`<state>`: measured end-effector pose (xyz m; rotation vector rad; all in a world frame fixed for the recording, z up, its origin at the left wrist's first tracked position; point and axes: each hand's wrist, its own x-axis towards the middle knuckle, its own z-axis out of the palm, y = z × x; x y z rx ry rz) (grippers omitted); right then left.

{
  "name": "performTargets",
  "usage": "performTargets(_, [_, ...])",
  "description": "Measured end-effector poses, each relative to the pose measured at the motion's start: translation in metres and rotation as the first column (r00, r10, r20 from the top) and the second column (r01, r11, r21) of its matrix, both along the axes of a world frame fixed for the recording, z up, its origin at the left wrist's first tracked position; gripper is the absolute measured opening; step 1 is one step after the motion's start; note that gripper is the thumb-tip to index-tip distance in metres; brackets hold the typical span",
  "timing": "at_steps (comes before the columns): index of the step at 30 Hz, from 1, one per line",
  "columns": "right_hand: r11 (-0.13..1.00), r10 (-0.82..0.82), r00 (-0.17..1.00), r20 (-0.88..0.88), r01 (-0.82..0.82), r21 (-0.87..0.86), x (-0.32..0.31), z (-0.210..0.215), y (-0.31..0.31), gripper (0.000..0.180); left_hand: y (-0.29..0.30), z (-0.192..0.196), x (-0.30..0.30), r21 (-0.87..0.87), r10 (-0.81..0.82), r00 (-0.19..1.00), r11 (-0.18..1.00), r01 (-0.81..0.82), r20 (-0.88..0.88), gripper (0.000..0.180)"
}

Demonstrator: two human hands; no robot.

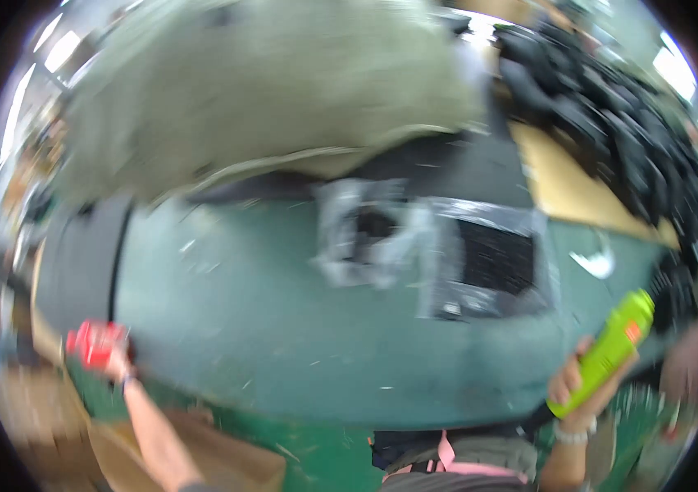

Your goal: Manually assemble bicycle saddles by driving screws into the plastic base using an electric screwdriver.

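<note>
At the left edge of the table, my left hand [121,359] is closed round a small red object [96,344]; motion blur hides its exact kind. My right hand [572,382] wraps round a lime-green cylinder [611,353] with an orange patch and dark ends, held slanting over the table's right front edge. Nearest to it lies a clear plastic bag [492,303] with a flat black item [496,256] inside. Beside that, farther left, is a crumpled clear bag [341,246] with a small dark thing in it.
A big grey-green cloth bundle [283,90] covers the far side of the green table [226,328]. Black padded items [603,115] are heaped on cardboard [562,176] at the far right. A white scrap [596,261] lies nearby. Cardboard boxes [218,451] stand below the front left edge.
</note>
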<state>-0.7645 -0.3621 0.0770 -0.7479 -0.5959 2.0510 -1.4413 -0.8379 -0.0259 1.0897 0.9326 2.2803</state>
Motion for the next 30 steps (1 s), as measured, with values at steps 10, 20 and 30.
performTargets(10, [0.982, 0.146, 0.955, -0.26, -0.108, 0.157, 0.097, -0.014, 0.026, 0.106, 0.386, 0.003, 0.404, -0.437, 0.103, 0.635, 0.641, -0.631, -0.765, 0.041])
performTargets(20, [0.959, -0.246, 0.849, -0.468, 0.282, 0.008, 0.261, -0.066, 0.016, 0.116, 0.835, 0.007, 0.656, -0.739, -0.229, 0.858, 0.634, -0.226, -0.459, 0.108])
performTargets(30, [0.979, -0.197, 0.86, -0.471, 0.2, -0.045, 0.3, -0.077, 0.047, 0.111, 0.958, -0.009, 0.542, -0.692, -0.036, 0.95, 0.676, 0.252, 0.311, 0.03])
